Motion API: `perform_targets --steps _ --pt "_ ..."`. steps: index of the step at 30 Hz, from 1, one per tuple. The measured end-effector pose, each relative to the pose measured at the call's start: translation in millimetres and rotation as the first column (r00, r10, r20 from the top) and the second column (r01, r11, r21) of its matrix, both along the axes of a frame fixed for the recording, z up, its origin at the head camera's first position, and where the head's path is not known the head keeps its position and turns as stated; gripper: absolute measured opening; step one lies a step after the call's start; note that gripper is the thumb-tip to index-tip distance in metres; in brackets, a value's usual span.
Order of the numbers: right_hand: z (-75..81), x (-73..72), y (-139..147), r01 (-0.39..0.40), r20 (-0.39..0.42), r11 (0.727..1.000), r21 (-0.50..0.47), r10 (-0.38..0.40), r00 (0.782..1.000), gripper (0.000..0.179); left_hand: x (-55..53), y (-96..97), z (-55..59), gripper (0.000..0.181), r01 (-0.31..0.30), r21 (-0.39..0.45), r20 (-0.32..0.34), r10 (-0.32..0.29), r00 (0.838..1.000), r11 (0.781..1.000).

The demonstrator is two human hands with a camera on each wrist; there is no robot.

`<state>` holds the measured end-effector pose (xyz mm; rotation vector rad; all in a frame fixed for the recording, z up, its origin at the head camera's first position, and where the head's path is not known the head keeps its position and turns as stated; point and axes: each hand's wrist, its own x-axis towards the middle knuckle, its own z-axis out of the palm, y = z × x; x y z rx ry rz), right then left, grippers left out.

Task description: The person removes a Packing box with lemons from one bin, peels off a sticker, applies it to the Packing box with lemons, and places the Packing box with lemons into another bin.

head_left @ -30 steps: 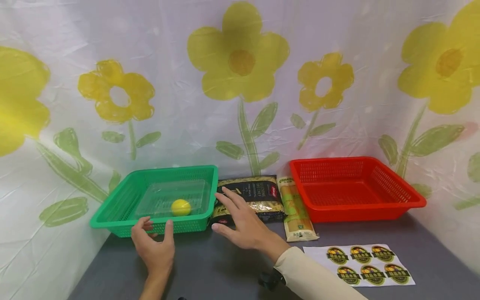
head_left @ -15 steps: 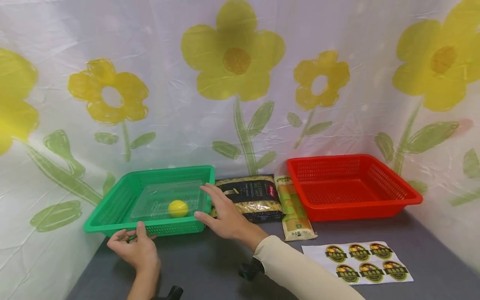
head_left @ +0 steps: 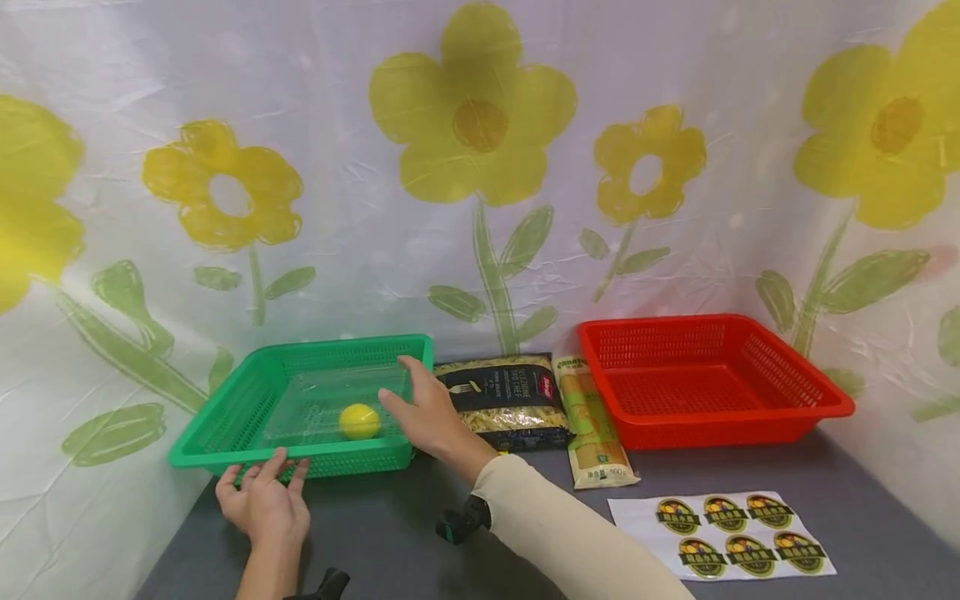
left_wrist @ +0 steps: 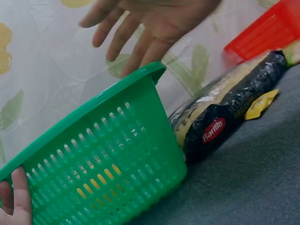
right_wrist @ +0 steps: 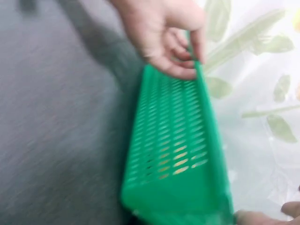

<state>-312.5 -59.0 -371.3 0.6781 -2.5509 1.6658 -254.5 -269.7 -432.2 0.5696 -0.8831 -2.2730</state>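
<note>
In the head view, a green basket [head_left: 292,457] with slotted walls stands at the left, holding a clear plastic container [head_left: 300,408] and a yellow ball [head_left: 359,422]. My left hand [head_left: 266,504] grips the basket's near rim; the right wrist view shows its thumb at the inner side and its fingers curled below the rim. My right hand [head_left: 431,417] reaches over the basket's right end, thumb and fingers apart. In the left wrist view, the right hand's fingers [left_wrist: 136,51] are spread, fingertips close above the rim's corner.
Beside the basket lie a black Barilla pasta bag [head_left: 517,400] and a long yellow-green food packet [head_left: 600,446]. A small yellow packet [left_wrist: 261,104] lies before the pasta bag. At the right stand a red basket [head_left: 720,433] and a sticker sheet [head_left: 637,521] on the grey table [head_left: 367,533].
My left hand has shifted left and taken hold of the green basket's near rim. The right hand has moved left, from beside the basket to over its right end.
</note>
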Motion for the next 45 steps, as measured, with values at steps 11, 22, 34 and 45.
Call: perform_targets --steps 11,22,34,45 --pt "7.8 -13.8 -51 0.121 0.196 0.993 -0.004 -0.118 0.973 0.071 4.5 -7.6 -0.3 0.054 -0.012 0.046 -0.018 0.013 1.0 0.999" --pt "-0.4 -22.5 -79 0.158 0.195 0.971 0.18 -0.193 0.962 0.077 9.9 -18.5 0.1 0.059 0.008 0.118 -0.032 -0.004 0.999 0.993" --pt "-1.4 -28.9 -96 0.202 0.199 0.918 0.342 -0.281 0.939 0.077 11.9 -26.7 -2.2 0.063 -0.015 0.155 -0.014 0.018 1.0 0.988" --pt "-10.1 -44.8 -88 0.266 0.286 0.932 0.246 -0.332 0.899 0.081 0.0 -6.7 1.9 0.055 0.005 0.1 -0.057 0.0 0.998 0.995"
